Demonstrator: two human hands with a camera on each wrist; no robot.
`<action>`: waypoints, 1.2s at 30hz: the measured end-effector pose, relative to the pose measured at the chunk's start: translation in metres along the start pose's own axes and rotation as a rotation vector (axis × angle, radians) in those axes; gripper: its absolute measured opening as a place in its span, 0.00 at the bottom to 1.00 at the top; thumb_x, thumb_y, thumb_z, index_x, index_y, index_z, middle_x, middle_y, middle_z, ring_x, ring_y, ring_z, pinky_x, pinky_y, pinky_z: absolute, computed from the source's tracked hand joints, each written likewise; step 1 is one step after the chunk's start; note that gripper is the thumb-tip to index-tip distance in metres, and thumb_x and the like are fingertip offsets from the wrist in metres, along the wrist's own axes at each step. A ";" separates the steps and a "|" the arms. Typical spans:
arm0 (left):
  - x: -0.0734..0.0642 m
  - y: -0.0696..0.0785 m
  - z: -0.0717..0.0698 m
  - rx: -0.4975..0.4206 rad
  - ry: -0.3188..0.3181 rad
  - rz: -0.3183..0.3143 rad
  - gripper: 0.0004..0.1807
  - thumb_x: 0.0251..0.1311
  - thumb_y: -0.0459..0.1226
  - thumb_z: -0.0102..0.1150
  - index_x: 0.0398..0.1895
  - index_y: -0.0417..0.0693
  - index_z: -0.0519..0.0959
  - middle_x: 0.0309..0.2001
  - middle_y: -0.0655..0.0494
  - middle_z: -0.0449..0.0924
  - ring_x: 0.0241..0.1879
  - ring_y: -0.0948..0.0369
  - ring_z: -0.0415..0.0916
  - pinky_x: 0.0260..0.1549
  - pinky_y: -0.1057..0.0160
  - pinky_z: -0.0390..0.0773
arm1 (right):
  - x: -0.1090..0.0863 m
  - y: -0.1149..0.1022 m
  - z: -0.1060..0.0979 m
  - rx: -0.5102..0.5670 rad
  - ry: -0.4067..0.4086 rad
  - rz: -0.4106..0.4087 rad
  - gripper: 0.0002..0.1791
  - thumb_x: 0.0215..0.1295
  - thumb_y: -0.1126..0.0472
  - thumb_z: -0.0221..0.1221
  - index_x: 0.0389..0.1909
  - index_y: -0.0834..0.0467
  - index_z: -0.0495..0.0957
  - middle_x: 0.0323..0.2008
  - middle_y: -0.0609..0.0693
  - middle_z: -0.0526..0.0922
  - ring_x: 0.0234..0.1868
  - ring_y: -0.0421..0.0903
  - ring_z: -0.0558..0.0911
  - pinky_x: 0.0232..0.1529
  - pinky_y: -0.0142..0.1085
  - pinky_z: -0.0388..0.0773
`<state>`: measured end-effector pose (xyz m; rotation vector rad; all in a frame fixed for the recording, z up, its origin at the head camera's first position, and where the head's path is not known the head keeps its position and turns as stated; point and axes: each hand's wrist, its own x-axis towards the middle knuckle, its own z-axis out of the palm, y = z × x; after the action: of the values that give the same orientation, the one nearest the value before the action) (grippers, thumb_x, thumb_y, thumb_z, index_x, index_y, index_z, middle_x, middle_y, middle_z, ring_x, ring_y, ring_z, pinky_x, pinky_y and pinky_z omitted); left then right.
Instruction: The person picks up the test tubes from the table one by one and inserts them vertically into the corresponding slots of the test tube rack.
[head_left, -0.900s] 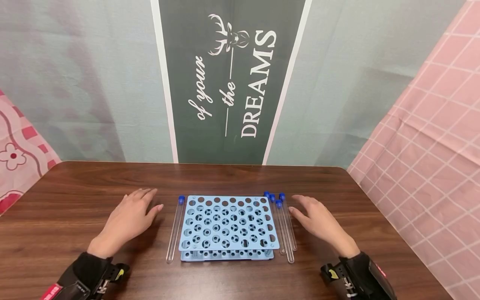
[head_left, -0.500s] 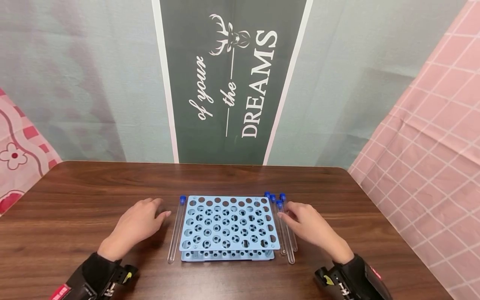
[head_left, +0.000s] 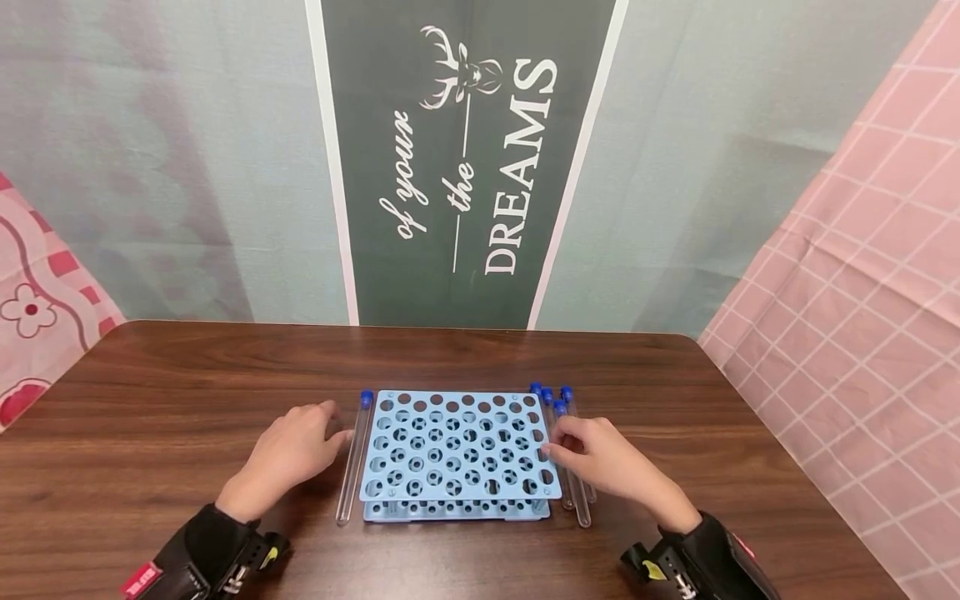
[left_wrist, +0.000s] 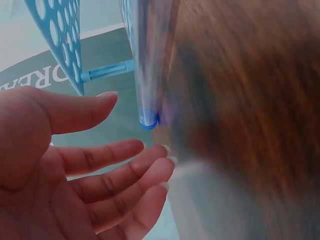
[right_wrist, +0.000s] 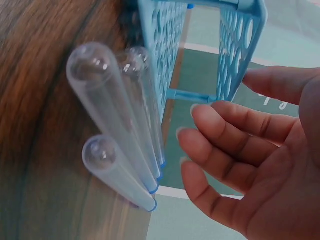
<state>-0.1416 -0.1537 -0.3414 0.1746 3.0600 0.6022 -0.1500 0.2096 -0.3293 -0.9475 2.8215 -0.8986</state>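
A light-blue test tube rack [head_left: 459,446] stands on the table, its holes holding no tubes. My right hand [head_left: 606,458] is at the rack's right edge, thumb and index finger pinching the upper plate; in the right wrist view the other fingers [right_wrist: 200,145] curl loosely below. Under that hand lie several clear test tubes [head_left: 581,500] with blue caps. My left hand [head_left: 292,446] is left of the rack, thumb and fingers spread apart in the left wrist view and holding nothing. One blue-capped test tube [head_left: 351,471] lies between it and the rack, close to its thumb tip.
The brown wooden table [head_left: 420,567] ends at a straight far edge. Behind it hangs a grey-green cloth [head_left: 450,292] with printed words and a deer head. A pink checked cloth [head_left: 840,333] hangs at the right, a patterned pink one [head_left: 45,308] at the left.
Both hands have moved inward toward the rack. The right hand has passed over the tubes to the rack's right edge; the left has come close to the left tube. Rack and tubes stay put.
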 end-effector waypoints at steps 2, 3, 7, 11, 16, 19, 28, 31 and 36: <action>0.000 0.001 0.001 -0.011 -0.009 -0.008 0.18 0.55 0.43 0.61 0.38 0.35 0.75 0.24 0.52 0.74 0.22 0.57 0.69 0.21 0.55 0.70 | 0.000 0.000 0.000 0.014 -0.014 -0.003 0.07 0.62 0.60 0.58 0.24 0.54 0.72 0.16 0.39 0.66 0.16 0.33 0.63 0.18 0.27 0.63; 0.000 0.001 0.002 -0.018 -0.015 -0.014 0.18 0.55 0.43 0.61 0.38 0.35 0.75 0.22 0.53 0.73 0.21 0.57 0.68 0.20 0.57 0.69 | 0.000 0.000 0.000 0.019 -0.022 -0.001 0.08 0.62 0.60 0.57 0.24 0.54 0.72 0.16 0.39 0.66 0.16 0.33 0.63 0.18 0.27 0.62; 0.001 0.001 0.005 -0.046 -0.026 -0.011 0.18 0.54 0.44 0.62 0.36 0.36 0.76 0.20 0.56 0.70 0.20 0.60 0.66 0.19 0.61 0.66 | -0.001 0.000 0.000 0.084 -0.071 0.037 0.09 0.64 0.59 0.56 0.24 0.55 0.72 0.15 0.41 0.68 0.15 0.32 0.64 0.16 0.28 0.63; 0.001 0.002 0.007 -0.057 -0.026 0.000 0.15 0.53 0.44 0.63 0.31 0.39 0.76 0.21 0.57 0.73 0.21 0.61 0.68 0.20 0.60 0.68 | -0.001 -0.002 0.000 0.144 -0.119 0.078 0.11 0.65 0.60 0.54 0.23 0.57 0.71 0.15 0.46 0.72 0.15 0.34 0.67 0.15 0.29 0.63; 0.001 0.006 0.008 -0.065 -0.035 -0.015 0.14 0.52 0.42 0.64 0.27 0.40 0.74 0.20 0.56 0.72 0.21 0.60 0.67 0.20 0.61 0.67 | 0.000 -0.006 -0.001 0.150 -0.152 0.120 0.14 0.67 0.59 0.52 0.21 0.58 0.70 0.14 0.47 0.72 0.16 0.37 0.70 0.17 0.31 0.66; 0.002 0.009 0.009 -0.071 -0.046 -0.035 0.14 0.51 0.41 0.64 0.26 0.39 0.73 0.20 0.55 0.70 0.20 0.60 0.66 0.20 0.62 0.66 | 0.000 -0.007 -0.002 0.152 -0.166 0.133 0.15 0.67 0.58 0.51 0.20 0.58 0.69 0.14 0.47 0.72 0.16 0.38 0.70 0.18 0.32 0.68; 0.004 0.012 0.009 -0.085 -0.085 -0.087 0.13 0.52 0.38 0.64 0.26 0.38 0.72 0.20 0.53 0.67 0.20 0.59 0.66 0.19 0.63 0.65 | -0.001 -0.007 -0.002 0.165 -0.178 0.140 0.17 0.68 0.57 0.50 0.19 0.58 0.67 0.14 0.46 0.71 0.16 0.37 0.69 0.17 0.32 0.66; 0.004 0.012 0.009 -0.075 -0.096 -0.092 0.12 0.51 0.37 0.64 0.23 0.39 0.71 0.19 0.52 0.67 0.19 0.59 0.66 0.18 0.63 0.64 | -0.001 -0.008 -0.002 0.163 -0.177 0.148 0.17 0.68 0.57 0.50 0.19 0.59 0.68 0.14 0.46 0.71 0.16 0.37 0.69 0.15 0.32 0.66; 0.003 0.013 0.008 -0.089 -0.125 -0.118 0.16 0.50 0.34 0.63 0.15 0.43 0.66 0.15 0.53 0.67 0.14 0.61 0.68 0.14 0.66 0.65 | 0.000 -0.009 -0.002 0.159 -0.178 0.157 0.17 0.69 0.57 0.49 0.19 0.60 0.69 0.14 0.46 0.72 0.16 0.38 0.70 0.13 0.32 0.65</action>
<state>-0.1429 -0.1381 -0.3433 0.0279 2.8919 0.6901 -0.1455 0.2052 -0.3229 -0.7358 2.5886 -0.9503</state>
